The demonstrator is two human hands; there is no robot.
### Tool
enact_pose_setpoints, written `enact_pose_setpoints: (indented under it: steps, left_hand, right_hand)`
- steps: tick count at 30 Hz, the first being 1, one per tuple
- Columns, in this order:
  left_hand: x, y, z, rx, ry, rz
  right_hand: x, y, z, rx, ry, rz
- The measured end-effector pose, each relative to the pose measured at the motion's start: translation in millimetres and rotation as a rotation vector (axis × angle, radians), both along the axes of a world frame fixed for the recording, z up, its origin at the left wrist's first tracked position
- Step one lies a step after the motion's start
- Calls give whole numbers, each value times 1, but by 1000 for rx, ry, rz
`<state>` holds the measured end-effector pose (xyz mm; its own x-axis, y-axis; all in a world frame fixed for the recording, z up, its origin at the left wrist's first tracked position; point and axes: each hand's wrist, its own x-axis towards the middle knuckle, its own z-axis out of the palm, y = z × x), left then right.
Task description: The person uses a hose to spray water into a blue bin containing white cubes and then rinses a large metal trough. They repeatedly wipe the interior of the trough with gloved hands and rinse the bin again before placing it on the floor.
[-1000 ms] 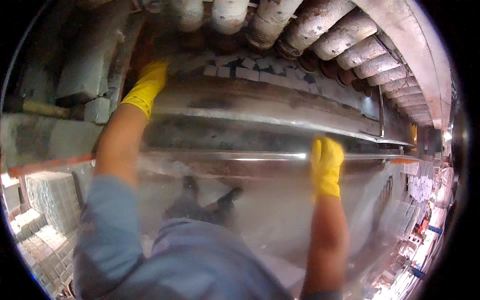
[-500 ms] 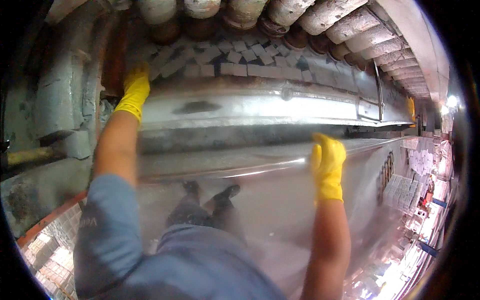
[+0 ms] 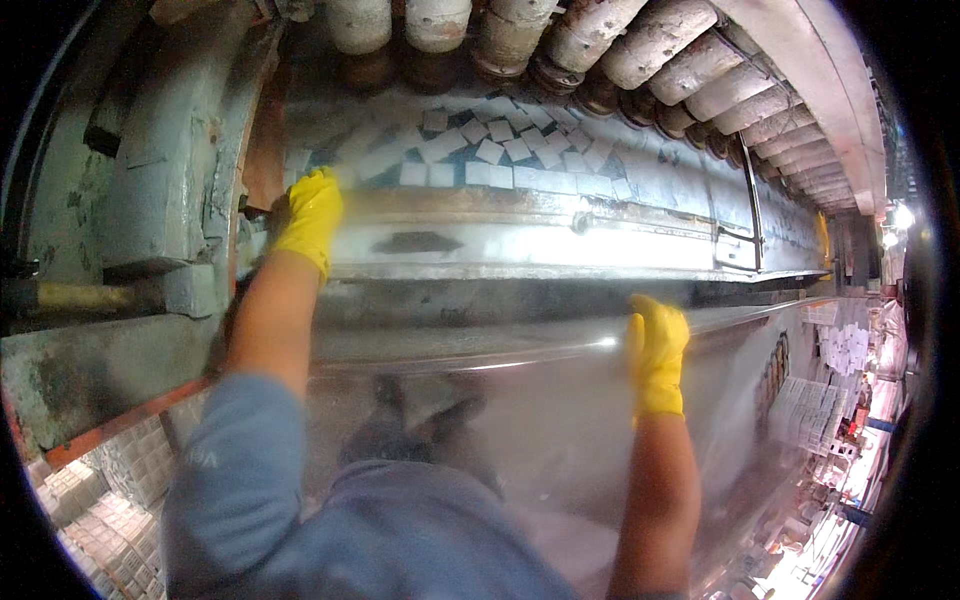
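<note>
My left hand point(image 3: 310, 215), in a yellow glove, reaches up to the left end of a long shiny metal trough point(image 3: 560, 245), beside a grey machine frame point(image 3: 165, 190). Its fingers curl against the metal there; their grip is hidden. My right hand point(image 3: 656, 350), also gloved in yellow, rests on the top edge of a wide clear plastic sheet point(image 3: 540, 420) stretched in front of me, fingers over that edge. Beyond the trough lie several white rectangular tiles point(image 3: 500, 160) on a flat bed.
A row of thick pale rollers point(image 3: 640, 50) runs along the top and off to the right. An orange-edged ledge point(image 3: 120, 425) and stacked tile blocks point(image 3: 95, 520) sit at lower left. More stacked white pieces point(image 3: 845, 350) stand at far right. My legs and shoes show through the sheet.
The view has shifted, so more of the tile bed shows. My left hand has slid slightly down and right at the trough's end. My right hand stays on the sheet's edge.
</note>
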<state>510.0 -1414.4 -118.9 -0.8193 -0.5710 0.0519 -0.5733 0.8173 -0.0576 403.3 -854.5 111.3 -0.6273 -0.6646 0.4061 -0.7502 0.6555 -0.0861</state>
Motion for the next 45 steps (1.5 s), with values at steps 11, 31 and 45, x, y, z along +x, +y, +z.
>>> enact_pose_setpoints:
  steps: [11, 31, 45]
  left_hand:
    - [13, 4, 25, 35, -94, -47]
    - [-3, 436, 213, 379, 159, -631]
    - [-20, 424, 222, 265, 171, -490]
  right_hand:
    - [15, 10, -7, 14, -8, -35]
    - [26, 14, 2, -96, 94, 52]
    - [4, 4, -19, -287, 46, 130]
